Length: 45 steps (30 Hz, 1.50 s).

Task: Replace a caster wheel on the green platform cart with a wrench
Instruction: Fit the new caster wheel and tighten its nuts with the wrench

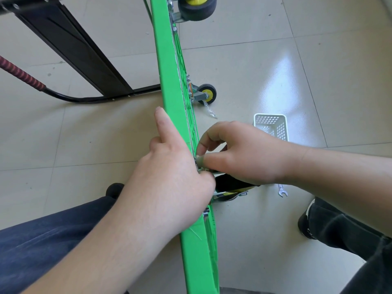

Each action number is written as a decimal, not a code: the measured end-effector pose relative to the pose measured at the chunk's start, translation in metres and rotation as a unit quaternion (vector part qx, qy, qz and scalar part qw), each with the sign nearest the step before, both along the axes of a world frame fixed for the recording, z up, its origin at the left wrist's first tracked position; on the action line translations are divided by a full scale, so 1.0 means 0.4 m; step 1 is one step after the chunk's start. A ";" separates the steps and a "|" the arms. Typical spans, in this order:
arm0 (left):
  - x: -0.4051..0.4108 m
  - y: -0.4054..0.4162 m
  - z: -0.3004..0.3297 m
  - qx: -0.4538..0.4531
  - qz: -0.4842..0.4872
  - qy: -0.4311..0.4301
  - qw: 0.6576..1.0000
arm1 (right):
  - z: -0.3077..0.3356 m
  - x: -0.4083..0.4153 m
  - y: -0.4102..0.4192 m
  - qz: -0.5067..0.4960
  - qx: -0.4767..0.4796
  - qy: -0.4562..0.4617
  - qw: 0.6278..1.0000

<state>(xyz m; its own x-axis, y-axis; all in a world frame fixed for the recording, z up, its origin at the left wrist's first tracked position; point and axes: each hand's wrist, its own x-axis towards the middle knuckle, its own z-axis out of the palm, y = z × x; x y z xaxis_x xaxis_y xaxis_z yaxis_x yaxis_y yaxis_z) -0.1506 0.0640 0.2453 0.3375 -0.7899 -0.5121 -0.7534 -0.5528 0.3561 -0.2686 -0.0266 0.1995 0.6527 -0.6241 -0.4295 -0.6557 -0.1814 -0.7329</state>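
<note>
The green platform cart [167, 66] stands on its edge, running from the top centre down to the bottom. My left hand [169, 181] lies over its rim, index finger stretched up along the green edge, the other fingers curled round to the underside. My right hand [239, 153] pinches a small fastener at the mounting plate of the near caster wheel [231, 185], black with a yellow hub, partly hidden under both hands. A bare bolt [206, 214] sticks out just below. A small silver wrench [282, 190] lies on the floor to the right.
Two more casters sit on the cart's underside, one at the top [197, 7] and one midway [205, 94]. A white perforated basket [272, 126] stands on the tiled floor at right. The cart's black handle frame [70, 45] lies left. My knees flank the cart.
</note>
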 end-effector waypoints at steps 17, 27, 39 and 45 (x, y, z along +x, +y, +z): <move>0.007 0.001 -0.020 -0.002 -0.011 0.000 1.000 | 0.007 -0.003 0.002 -0.011 0.025 0.010 1.000; 0.012 0.003 -0.018 -0.001 -0.004 0.004 1.000 | 0.002 -0.006 -0.002 0.046 -0.002 0.023 0.999; 0.010 0.001 -0.015 -0.001 -0.007 0.000 1.000 | -0.028 -0.001 0.000 0.031 -0.048 -0.014 0.998; 0.009 0.001 -0.021 -0.004 -0.014 0.005 1.000 | -0.016 -0.005 -0.009 0.066 -0.063 -0.016 0.996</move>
